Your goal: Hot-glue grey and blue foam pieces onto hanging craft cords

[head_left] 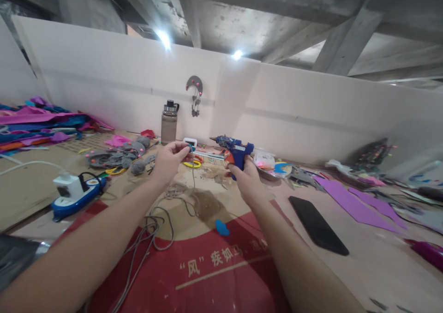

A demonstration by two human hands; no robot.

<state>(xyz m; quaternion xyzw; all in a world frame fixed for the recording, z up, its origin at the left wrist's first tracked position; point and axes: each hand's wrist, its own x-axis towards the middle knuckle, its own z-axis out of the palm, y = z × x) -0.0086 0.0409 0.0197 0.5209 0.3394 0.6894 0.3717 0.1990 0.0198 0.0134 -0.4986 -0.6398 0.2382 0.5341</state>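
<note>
My left hand (170, 161) is closed in a pinch on a small blue piece (191, 147), apparently felt. A grey cord (194, 179) hangs below those fingers and runs into loose loops on the table; how it meets the blue piece is unclear. In my right hand (248, 180) is a blue hot glue gun (239, 155), gripped by its handle, with its nozzle pointing left toward the left hand. Between my forearms, a blue felt cut-out (222, 228) lies on the red printed board (207, 262). Yellow-handled scissors (194, 164) rest just beyond the left hand.
A water bottle (169, 124) stands by the white partition, where a grey moon ornament (195, 90) hangs. On the left are a power strip (78, 200), grey felt pieces and coloured scraps. A black phone (317, 225) and purple felt sheets (356, 205) lie right.
</note>
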